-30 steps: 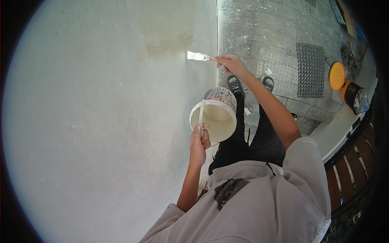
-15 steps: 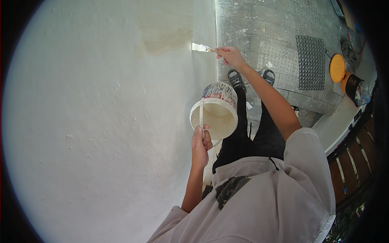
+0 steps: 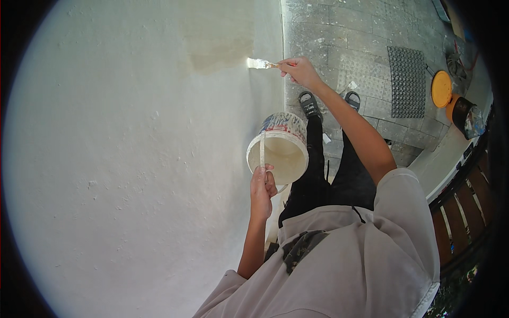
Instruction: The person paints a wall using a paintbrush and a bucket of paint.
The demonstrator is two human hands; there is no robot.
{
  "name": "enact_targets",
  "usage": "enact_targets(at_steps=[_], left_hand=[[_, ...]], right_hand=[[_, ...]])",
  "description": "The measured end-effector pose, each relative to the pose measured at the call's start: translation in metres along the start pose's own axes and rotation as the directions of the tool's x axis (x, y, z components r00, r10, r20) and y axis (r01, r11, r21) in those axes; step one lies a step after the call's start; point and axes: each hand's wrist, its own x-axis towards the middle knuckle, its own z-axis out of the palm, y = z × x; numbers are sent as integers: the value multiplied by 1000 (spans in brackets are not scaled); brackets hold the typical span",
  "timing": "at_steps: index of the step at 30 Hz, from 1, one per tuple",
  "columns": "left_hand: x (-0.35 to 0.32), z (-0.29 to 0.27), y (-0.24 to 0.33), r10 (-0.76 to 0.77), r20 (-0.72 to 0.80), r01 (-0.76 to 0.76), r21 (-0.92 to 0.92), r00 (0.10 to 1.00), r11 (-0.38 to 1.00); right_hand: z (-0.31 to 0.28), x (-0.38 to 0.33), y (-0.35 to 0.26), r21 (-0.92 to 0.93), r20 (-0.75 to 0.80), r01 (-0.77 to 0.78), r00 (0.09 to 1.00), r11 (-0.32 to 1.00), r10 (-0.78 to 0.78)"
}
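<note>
Low in the frame's middle, the left hand (image 3: 262, 186) closes its fingers around the thin handle of a white plastic bucket (image 3: 278, 148), which hangs just above it, round-mouthed and holding pale cream paint, its outer wall smeared and colour-printed. Farther up, the right hand (image 3: 300, 70) pinches the handle of a flat paintbrush (image 3: 261, 63) in a tight grip, bristles pressed against the wall (image 3: 122, 159) at upper centre. Over the last second the brush has crept upward and rightward along the edge of a duller, yellowish patch (image 3: 220, 45), so the wet coat is advancing toward the wall's corner. The wall is rough, chalky white plaster with small pits. Beyond lie grey paving slabs (image 3: 344, 32), a studded mat (image 3: 407, 79) and an orange lid (image 3: 441, 89).
</note>
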Motion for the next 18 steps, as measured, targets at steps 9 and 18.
enact_targets(at_steps=[9, 18], left_hand=[[0, 6, 1, -17, 19, 17, 39, 1000, 999], [-3, 11, 8, -25, 39, 22, 60, 999, 998]], right_hand=[[9, -31, -37, 22, 36, 52, 998, 998, -53], [4, -32, -10, 158, -74, 18, 997, 987, -7]])
